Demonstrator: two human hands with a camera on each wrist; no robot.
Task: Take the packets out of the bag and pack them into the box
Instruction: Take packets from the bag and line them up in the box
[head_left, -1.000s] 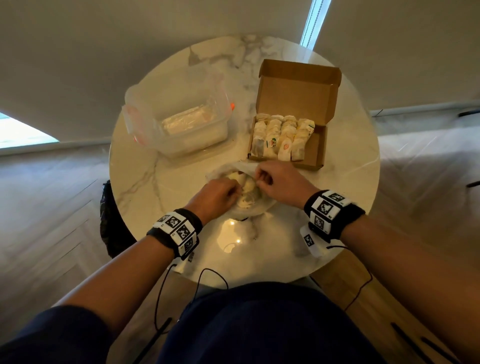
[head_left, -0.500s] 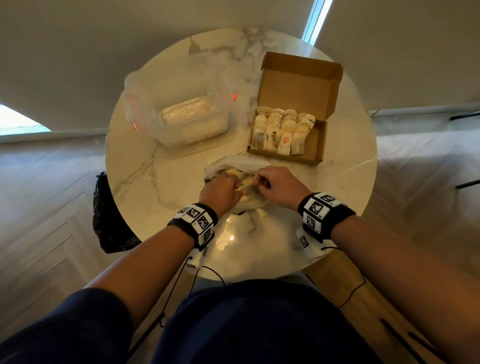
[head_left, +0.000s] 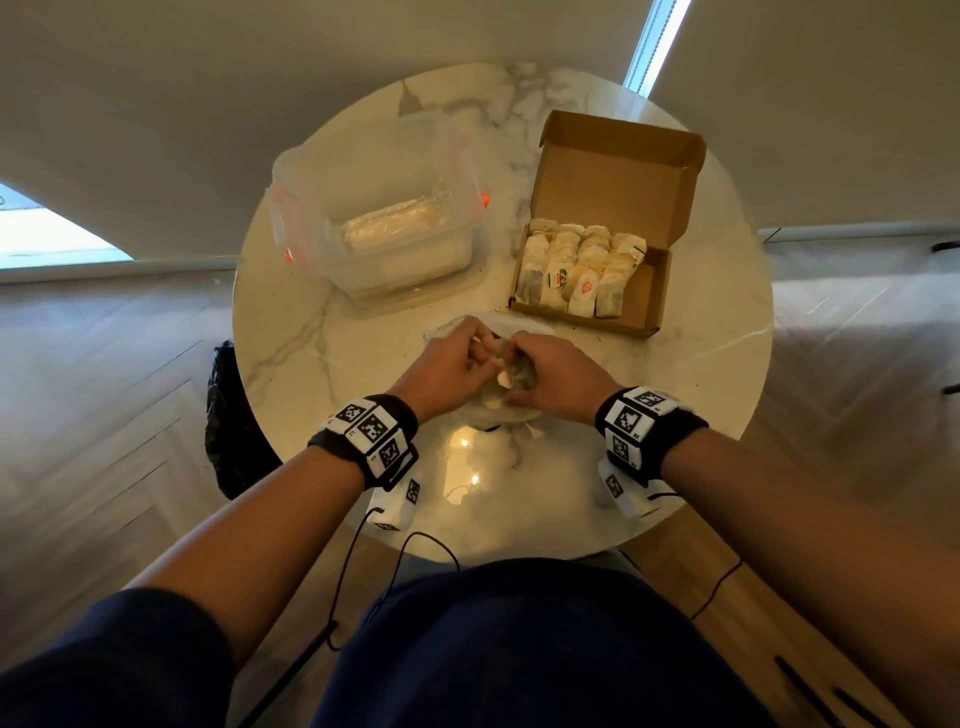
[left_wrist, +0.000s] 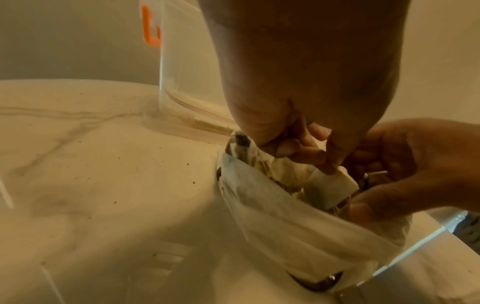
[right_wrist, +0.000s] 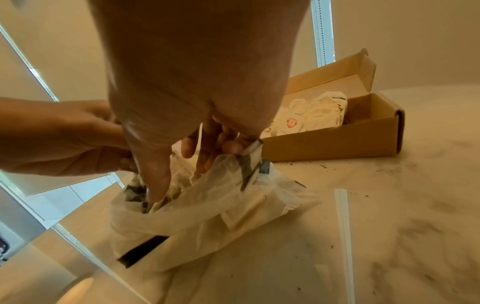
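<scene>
Packets (left_wrist: 326, 186) directly under my grips, inside bag (right_wrist: 207, 216); left hand (head_left: 454, 366) pinching one, right hand (head_left: 550, 376) pinching bag rim; box (head_left: 647, 291) beyond right grip, nearer it.

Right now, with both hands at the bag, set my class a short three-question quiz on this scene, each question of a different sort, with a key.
1. True or false: the cardboard box is full of packets.
2. Multiple choice: the bag lies A) inside the clear plastic tub, B) on the marble table in front of the box, C) on the floor.
3. Short answer: what do the left hand and right hand grip?

Key: 1 false, bare space remains at its right end; 2 B; 3 the bag's opening.
</scene>
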